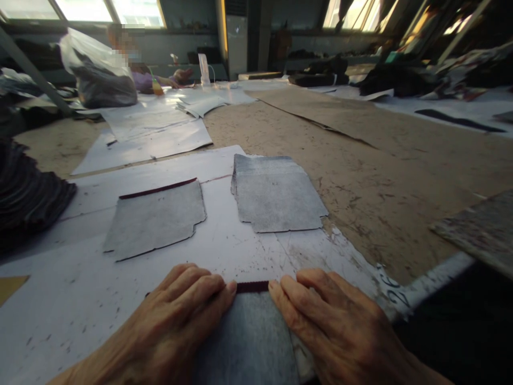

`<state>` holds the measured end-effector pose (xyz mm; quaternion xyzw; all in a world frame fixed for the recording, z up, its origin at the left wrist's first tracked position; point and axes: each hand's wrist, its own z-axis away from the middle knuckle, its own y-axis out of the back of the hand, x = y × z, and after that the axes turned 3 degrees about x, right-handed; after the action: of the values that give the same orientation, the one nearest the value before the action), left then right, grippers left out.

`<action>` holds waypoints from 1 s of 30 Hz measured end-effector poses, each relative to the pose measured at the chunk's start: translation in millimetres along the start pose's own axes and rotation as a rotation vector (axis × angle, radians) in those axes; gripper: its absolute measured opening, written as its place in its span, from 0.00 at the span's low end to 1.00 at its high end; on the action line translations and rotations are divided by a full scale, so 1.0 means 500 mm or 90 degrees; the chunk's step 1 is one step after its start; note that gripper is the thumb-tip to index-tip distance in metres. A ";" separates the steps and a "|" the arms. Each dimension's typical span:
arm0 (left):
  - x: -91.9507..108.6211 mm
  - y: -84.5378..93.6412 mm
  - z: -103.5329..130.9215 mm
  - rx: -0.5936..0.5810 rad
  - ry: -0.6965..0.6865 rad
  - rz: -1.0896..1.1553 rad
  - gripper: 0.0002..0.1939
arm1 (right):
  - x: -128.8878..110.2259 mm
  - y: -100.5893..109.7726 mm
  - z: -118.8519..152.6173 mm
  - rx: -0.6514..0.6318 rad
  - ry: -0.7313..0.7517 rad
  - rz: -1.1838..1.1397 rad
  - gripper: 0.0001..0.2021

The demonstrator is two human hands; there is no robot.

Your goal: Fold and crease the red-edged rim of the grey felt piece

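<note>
A grey fabric piece (248,337) lies at the near edge of the table, with a narrow dark maroon strip folded over along its far edge. My left hand (180,305) presses on the left part of that fold, fingers bent and held together. On the right part, my right hand (332,310) does the same with curled fingers, and a short stretch of maroon shows between the two. Beyond my hands lie a grey piece with a maroon folded edge (158,219) and, to its right, a wider grey piece with notched corners (278,195).
A stack of dark fabric pieces (32,187) stands at the left. White paper (224,251) covers part of the brown tabletop (360,176). A stuffed plastic bag (98,69) sits at the far left, near a person in a purple sleeve (144,81). A speckled board (481,230) lies at right.
</note>
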<state>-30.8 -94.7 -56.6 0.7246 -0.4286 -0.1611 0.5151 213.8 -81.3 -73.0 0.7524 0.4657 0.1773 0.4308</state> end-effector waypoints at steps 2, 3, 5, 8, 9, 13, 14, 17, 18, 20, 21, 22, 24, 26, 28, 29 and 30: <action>-0.008 0.014 0.017 -0.018 0.017 -0.027 0.22 | -0.001 0.003 0.000 -0.002 0.001 0.004 0.19; -0.012 0.021 0.030 -0.024 0.029 -0.036 0.23 | -0.002 0.006 0.000 -0.004 0.003 0.009 0.19; -0.022 0.036 0.059 -0.043 0.054 -0.058 0.25 | -0.002 0.013 -0.003 -0.021 0.006 0.020 0.20; -0.033 0.052 0.099 -0.049 0.069 -0.075 0.26 | -0.003 0.019 -0.008 -0.061 0.015 0.032 0.20; -0.035 0.055 0.109 -0.034 0.080 -0.070 0.26 | -0.003 0.018 -0.009 -0.057 0.017 0.034 0.20; -0.034 0.055 0.120 0.018 0.152 -0.055 0.22 | -0.001 0.011 -0.006 0.010 0.007 0.019 0.21; -0.032 0.054 0.119 0.021 0.155 -0.054 0.21 | 0.002 0.012 -0.004 0.011 -0.003 -0.003 0.20; -0.028 0.051 0.114 0.017 0.141 -0.047 0.21 | 0.019 0.030 -0.002 -0.014 -0.087 -0.087 0.18; -0.027 0.050 0.112 0.024 0.138 -0.043 0.22 | 0.026 0.039 -0.004 -0.008 -0.130 -0.101 0.16; -0.025 0.049 0.111 0.045 0.143 -0.033 0.23 | 0.034 0.056 -0.015 0.017 -0.202 -0.102 0.13; -0.025 0.049 0.110 0.056 0.139 -0.028 0.23 | 0.035 0.060 -0.025 0.027 -0.219 -0.098 0.12; -0.025 0.050 0.109 0.063 0.131 -0.025 0.24 | 0.032 0.062 -0.036 0.029 -0.216 -0.099 0.11; -0.026 0.054 0.105 0.048 0.121 -0.026 0.24 | 0.020 0.055 -0.061 0.002 -0.181 -0.109 0.11; -0.026 0.061 0.099 0.025 0.126 -0.027 0.24 | 0.005 0.037 -0.083 -0.035 -0.149 -0.104 0.09; -0.025 0.068 0.091 0.026 0.137 -0.027 0.24 | -0.004 0.018 -0.092 -0.073 -0.134 -0.077 0.08; -0.025 0.070 0.088 0.025 0.140 -0.029 0.24 | -0.003 0.009 -0.092 -0.091 -0.127 -0.063 0.07; -0.026 0.069 0.086 0.036 0.134 -0.032 0.23 | 0.001 0.001 -0.090 -0.106 -0.115 -0.051 0.07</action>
<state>-83.4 -114.1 -46.6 0.7624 -0.3582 -0.0851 0.5322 184.1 -59.4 -46.9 0.7080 0.4383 0.1296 0.5383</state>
